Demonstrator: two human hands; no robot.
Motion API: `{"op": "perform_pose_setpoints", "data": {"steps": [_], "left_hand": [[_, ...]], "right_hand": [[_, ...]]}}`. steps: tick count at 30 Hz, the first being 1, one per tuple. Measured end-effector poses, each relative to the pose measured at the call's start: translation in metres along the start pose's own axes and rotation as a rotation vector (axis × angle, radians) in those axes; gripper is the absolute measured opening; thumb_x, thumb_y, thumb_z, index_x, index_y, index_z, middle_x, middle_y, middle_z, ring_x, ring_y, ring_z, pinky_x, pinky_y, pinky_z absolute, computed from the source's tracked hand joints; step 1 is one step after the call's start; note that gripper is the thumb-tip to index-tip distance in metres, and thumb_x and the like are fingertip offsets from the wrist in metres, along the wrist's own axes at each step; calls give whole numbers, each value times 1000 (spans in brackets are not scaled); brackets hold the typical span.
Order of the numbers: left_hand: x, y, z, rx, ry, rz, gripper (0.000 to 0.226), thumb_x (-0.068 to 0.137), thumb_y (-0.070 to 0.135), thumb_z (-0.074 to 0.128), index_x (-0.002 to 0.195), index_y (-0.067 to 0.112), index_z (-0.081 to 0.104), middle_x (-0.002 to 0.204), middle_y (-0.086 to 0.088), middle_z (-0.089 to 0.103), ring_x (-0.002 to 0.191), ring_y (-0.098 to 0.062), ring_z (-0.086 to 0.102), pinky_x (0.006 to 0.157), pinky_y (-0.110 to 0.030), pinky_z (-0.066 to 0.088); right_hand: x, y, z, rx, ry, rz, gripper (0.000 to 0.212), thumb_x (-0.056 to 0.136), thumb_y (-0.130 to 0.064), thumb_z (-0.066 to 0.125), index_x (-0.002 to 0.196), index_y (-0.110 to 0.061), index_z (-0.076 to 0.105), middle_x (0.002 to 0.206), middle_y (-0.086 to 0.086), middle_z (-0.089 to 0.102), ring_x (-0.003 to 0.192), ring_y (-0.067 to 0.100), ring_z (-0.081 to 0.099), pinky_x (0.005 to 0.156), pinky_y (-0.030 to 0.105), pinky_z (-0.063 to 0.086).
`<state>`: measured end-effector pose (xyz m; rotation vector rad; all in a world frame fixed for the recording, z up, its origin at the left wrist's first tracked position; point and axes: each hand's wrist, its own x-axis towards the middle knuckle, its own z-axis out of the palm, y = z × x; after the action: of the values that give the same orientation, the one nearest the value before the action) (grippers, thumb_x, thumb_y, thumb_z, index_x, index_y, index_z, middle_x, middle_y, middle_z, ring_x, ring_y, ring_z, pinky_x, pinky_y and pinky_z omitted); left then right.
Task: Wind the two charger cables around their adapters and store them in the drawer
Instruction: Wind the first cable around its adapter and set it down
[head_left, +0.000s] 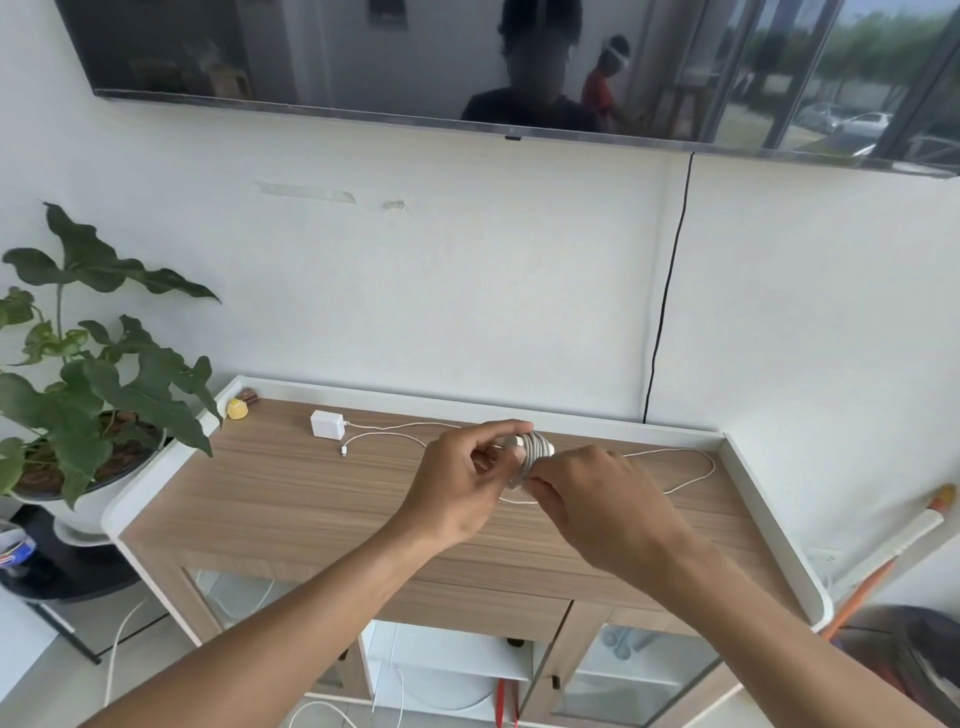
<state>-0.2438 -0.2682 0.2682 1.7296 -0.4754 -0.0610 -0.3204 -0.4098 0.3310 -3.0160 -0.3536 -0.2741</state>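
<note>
Fingers (500, 434) of left hand (457, 486) grip adapter (537, 450), right hand (605, 501) cable (693, 479), above cabinet (291, 499).

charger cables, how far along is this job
Done: several turns already sit around the first adapter. In hand: the left hand grips it while the right hand pinches the cable, whose loose tail lies on the cabinet top. Left: finish that tail, wind the second cable, lying spread out beside the second adapter, then store both.

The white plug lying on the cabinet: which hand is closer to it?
Left. The left hand is right of the plug, gripping the wound adapter; the right hand is farther right, pinching its cable.
</note>
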Motion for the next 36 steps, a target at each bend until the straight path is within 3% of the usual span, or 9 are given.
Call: {"op": "perform_pose_setpoints", "data": {"steps": [4, 8, 12, 17, 20, 25, 28, 32, 36], "left_hand": [[-5, 4, -6, -178, -127, -23, 22, 87, 29, 63, 107, 27, 72, 65, -8, 60, 60, -21, 51, 61, -37, 44], [-7, 13, -15, -197, -196, -14, 23, 92, 13, 60, 113, 15, 70, 72, -11, 61, 65, -25, 52, 61, -32, 48], [-15, 23, -27, -343, -377, -66, 26, 93, 8, 56, 116, 10, 67, 99, -6, 72, 78, -19, 63, 60, -26, 53], [-22, 37, -38, -581, -470, -126, 28, 83, 22, 63, 109, 18, 72, 96, -3, 72, 76, -15, 65, 61, -27, 54], [-19, 43, -38, -726, -400, -140, 31, 78, 21, 64, 106, 11, 73, 91, -8, 72, 73, -18, 65, 56, -27, 53], [-20, 45, -25, -820, -241, -208, 26, 83, 13, 55, 100, 10, 75, 85, -8, 72, 68, -16, 65, 52, -24, 54], [-24, 42, -15, -802, -156, -239, 31, 81, 14, 57, 108, 6, 69, 86, -7, 71, 67, -14, 65, 52, -24, 54], [-23, 39, -11, -835, -43, -239, 25, 84, 12, 56, 106, 7, 68, 87, -9, 73, 68, -15, 66, 54, -23, 54], [-23, 30, -9, -850, 52, -213, 27, 91, 8, 52, 115, 13, 64, 93, -13, 72, 74, -17, 68, 60, -24, 56]], "right_hand": [[3, 8, -17, 29, 21, -32, 26, 99, -39, 39, 89, -27, 59, 92, -4, 66, 87, 28, 62, 66, 32, 40], [10, 21, -27, 93, 0, -14, 24, 97, -37, 46, 90, -25, 65, 83, -5, 68, 78, 21, 61, 68, 36, 49], [16, 34, -39, 352, -86, 22, 20, 95, -30, 54, 84, -30, 71, 71, -5, 67, 60, 12, 57, 57, 21, 45], [15, 34, -30, 637, -61, 60, 23, 96, -24, 55, 80, -20, 71, 61, -7, 57, 48, 0, 48, 49, 9, 36], [10, 23, -10, 761, 19, 81, 30, 96, -13, 52, 73, -22, 67, 57, -8, 57, 47, 0, 46, 48, 10, 35], [4, 6, 28, 852, 207, 205, 39, 89, -12, 48, 51, -14, 38, 43, -9, 33, 42, 6, 25, 41, 28, 26], [0, 4, 33, 835, 224, 279, 37, 90, -4, 48, 53, -7, 46, 46, -1, 46, 38, 7, 32, 40, 20, 27], [-12, -3, 39, 860, 236, 304, 34, 96, -14, 48, 65, -12, 59, 51, 7, 58, 45, 18, 52, 50, 25, 42], [-21, -16, 46, 931, 305, 376, 27, 98, -18, 50, 80, -23, 69, 56, -2, 63, 45, 7, 57, 49, 18, 42]]}}
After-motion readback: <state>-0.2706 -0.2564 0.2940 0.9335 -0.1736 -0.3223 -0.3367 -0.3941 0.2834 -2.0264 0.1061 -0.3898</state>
